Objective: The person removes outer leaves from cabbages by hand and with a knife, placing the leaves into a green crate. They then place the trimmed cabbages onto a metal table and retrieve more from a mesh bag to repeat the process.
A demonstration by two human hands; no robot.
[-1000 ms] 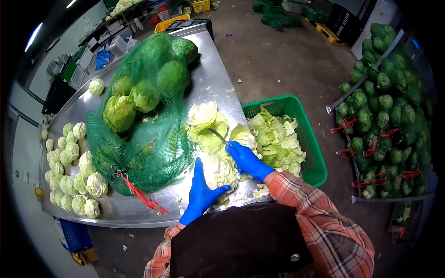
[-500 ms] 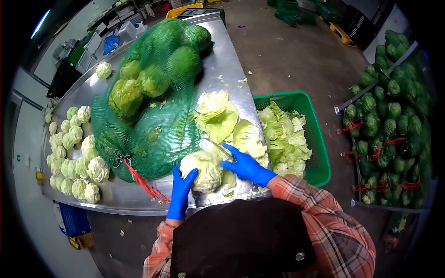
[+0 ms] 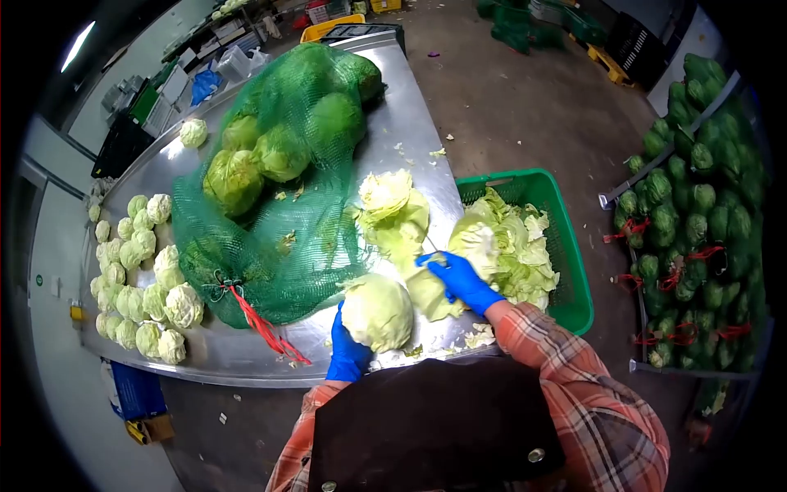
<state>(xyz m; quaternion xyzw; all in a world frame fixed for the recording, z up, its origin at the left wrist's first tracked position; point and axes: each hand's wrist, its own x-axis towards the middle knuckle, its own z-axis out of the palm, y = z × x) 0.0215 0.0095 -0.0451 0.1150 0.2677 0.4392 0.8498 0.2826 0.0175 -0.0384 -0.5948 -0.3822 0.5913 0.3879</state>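
Observation:
A pale, smooth cabbage head [image 3: 378,313] rests at the near edge of the metal table. My left hand [image 3: 349,348], in a blue glove, holds its left side; part of the fingers is behind the head. To the right, my right hand [image 3: 459,277], also blue-gloved, has its fingers closed at the loose leaves, apparently on a thin dark-edged tool whose shape is unclear. Loose cabbage leaves [image 3: 393,215] lie beyond the head. Further leaves [image 3: 475,242] hang at the table's right edge, over the green basket [image 3: 574,271], which holds many leaves.
A green net bag [image 3: 307,271] with cabbages and a red tie [image 3: 258,324] covers the table's middle. Several trimmed heads [image 3: 131,302] stand at the left. Netted cabbages [image 3: 697,238] are stacked on a rack at the right.
My right hand has moved off the cabbage, rightward and up to the leaves. Leaves at the right have shifted toward the basket. The head now looks rounder and smoother, with my left hand beside it.

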